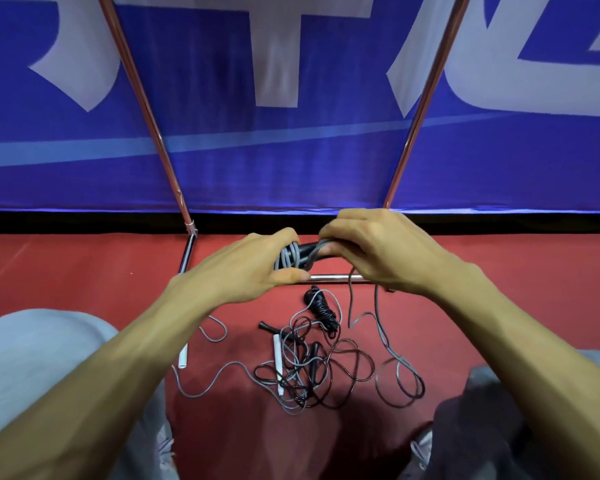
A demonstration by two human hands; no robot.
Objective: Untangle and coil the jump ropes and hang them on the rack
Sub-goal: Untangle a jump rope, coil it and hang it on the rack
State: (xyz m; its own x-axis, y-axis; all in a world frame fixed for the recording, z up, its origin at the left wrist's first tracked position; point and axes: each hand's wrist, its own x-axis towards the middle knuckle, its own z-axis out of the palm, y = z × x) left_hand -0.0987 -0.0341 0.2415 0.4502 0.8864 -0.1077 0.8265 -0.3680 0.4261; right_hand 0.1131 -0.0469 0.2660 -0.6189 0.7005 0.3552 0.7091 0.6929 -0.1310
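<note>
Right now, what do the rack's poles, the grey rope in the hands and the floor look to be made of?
Rack poles: metal tubing, polished, judging by the bright reflections. Grey rope: probably smooth plastic or rubber cord with a slight sheen. Floor: matte red, likely rubber or vinyl sports matting.

Blue banner point(222, 161) with big white letters across the top; red floor point(66, 265) below; grey rope point(286, 259) at centre, black rope point(324, 308) and white handle point(277, 351) lower centre.
</note>
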